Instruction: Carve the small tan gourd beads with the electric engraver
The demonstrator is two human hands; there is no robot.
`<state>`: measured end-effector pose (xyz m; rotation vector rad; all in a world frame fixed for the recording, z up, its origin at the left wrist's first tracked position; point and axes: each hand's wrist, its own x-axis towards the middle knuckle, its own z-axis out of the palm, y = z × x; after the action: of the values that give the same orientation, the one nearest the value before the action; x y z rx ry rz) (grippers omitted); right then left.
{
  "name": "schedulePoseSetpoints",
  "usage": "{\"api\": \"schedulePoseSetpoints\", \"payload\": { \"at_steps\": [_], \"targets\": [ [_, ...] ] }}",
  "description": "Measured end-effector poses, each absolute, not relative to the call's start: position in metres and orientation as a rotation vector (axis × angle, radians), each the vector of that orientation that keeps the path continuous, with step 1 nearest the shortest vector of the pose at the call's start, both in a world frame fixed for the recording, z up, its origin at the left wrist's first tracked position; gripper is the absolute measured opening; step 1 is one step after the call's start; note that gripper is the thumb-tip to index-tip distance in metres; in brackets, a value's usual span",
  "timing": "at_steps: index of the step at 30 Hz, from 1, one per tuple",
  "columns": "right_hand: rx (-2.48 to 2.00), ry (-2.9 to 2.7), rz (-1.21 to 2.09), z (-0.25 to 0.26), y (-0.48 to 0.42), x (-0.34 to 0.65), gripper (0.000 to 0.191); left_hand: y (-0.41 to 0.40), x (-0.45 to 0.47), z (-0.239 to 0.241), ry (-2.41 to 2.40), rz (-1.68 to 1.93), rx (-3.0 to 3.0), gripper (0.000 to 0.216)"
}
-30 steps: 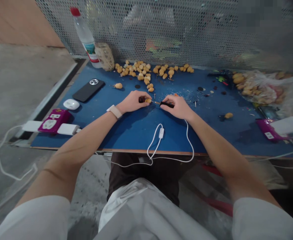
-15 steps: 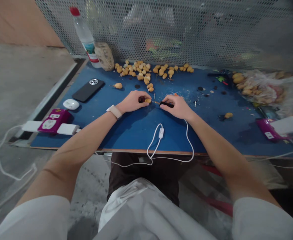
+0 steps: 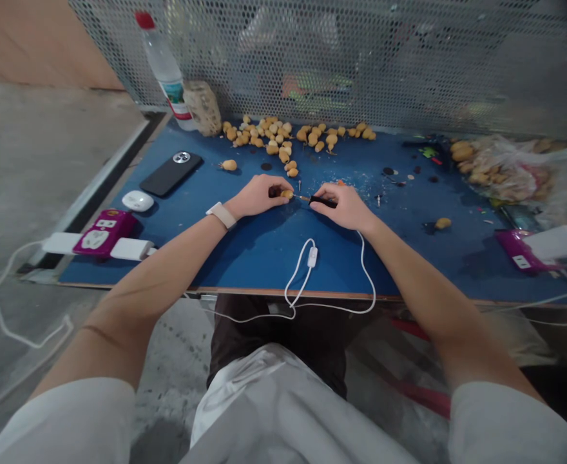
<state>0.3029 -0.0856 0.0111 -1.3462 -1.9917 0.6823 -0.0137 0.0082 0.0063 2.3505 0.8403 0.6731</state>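
Observation:
Near the middle of the blue work surface, my left hand (image 3: 264, 195) is closed around a small yellow gourd (image 3: 287, 194), pinched at the fingertips. A dark part shows by the fingers; I cannot make out what it is. My right hand (image 3: 344, 205) grips a black corded pen tool (image 3: 323, 202) lying roughly level. Its thin metal tip (image 3: 303, 198) points left and meets the gourd or stops just short of it; I cannot tell which. From the tool a white cord (image 3: 368, 277) with an inline switch (image 3: 312, 258) runs down over the front edge.
Several small gourds (image 3: 274, 132) lie along the mesh panel (image 3: 384, 71), beside a jar (image 3: 202, 108) and a bottle (image 3: 170, 84). A phone (image 3: 171, 174), a white case (image 3: 138, 201) and a purple power strip (image 3: 105, 233) sit left. At right are a plastic bag (image 3: 515, 171) and another purple strip (image 3: 525, 250).

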Motion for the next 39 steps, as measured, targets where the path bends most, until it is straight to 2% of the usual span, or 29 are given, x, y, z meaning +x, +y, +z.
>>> {"api": "schedulePoseSetpoints", "payload": {
  "at_steps": [8,15,24,31,39],
  "targets": [
    [-1.357,-2.01,0.677,0.0133,-0.0868,0.3024,0.038,0.0089,-0.0135,0.0058,0.842,0.673,2.35,0.023],
    [-1.33,-1.991,0.661,0.0077,-0.0835,0.3025,0.047,0.0092,-0.0147,0.006,0.836,0.662,2.358,0.026],
    [-1.345,-2.01,0.661,0.0116,-0.0858,0.303,0.039,0.01,-0.014,0.0044,0.827,0.673,2.366,0.025],
    [-1.353,-2.009,0.663,0.0105,-0.0853,0.3029,0.044,0.0102,-0.0142,0.004,0.823,0.675,2.363,0.025],
    [-1.371,-2.007,0.662,0.0126,-0.0861,0.3019,0.037,0.012,-0.0141,0.0021,0.816,0.682,2.34,0.021]
  ]
}}
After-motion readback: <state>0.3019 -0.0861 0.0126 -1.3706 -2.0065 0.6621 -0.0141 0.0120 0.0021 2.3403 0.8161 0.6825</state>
